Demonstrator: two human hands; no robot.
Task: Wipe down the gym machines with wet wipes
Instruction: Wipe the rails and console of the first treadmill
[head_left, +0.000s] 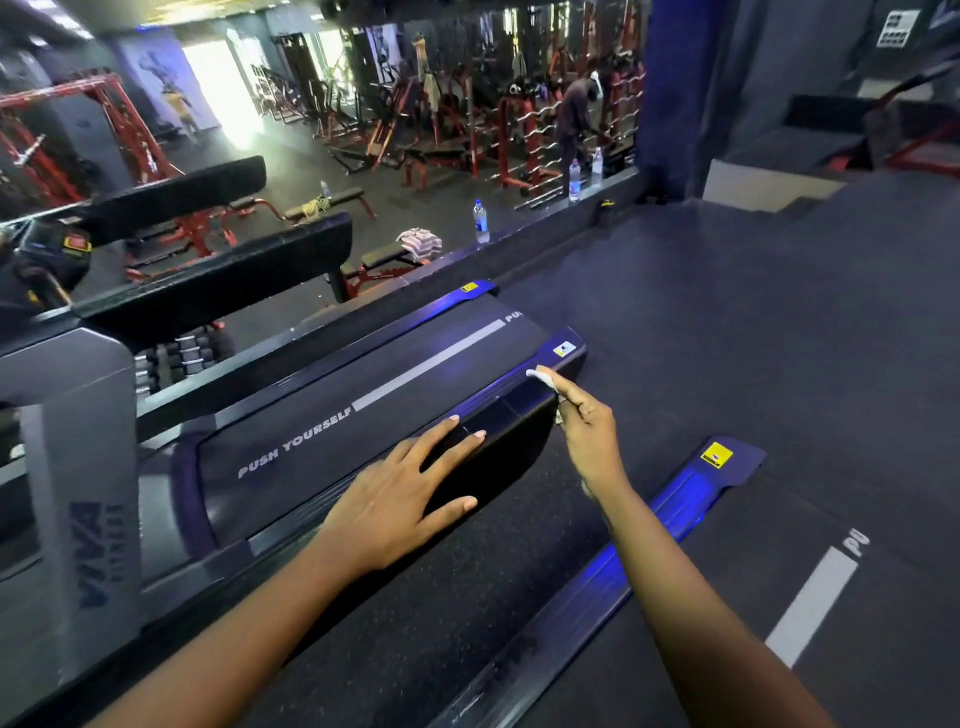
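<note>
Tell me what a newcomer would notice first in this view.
Two bare arms reach over a dark treadmill with PUSH YOURSELF on its belt. The left hand lies flat on the side rail, and the right hand pinches a white wet wipe against the rail's far end. Behind, a wall mirror shows red gym machines, with a water bottle at its base.

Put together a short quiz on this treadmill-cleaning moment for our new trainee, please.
1. True or false: the left hand holds the wet wipe.
2. The right hand puts the wipe against: A) the treadmill's side rail; B) the mirror; C) a water bottle.
3. Fill in: the belt reads "PUSH ____".

Key: 1 false, since the left hand lies flat on the rail and the right hand pinches the wipe; 2 A; 3 YOURSELF.
</note>
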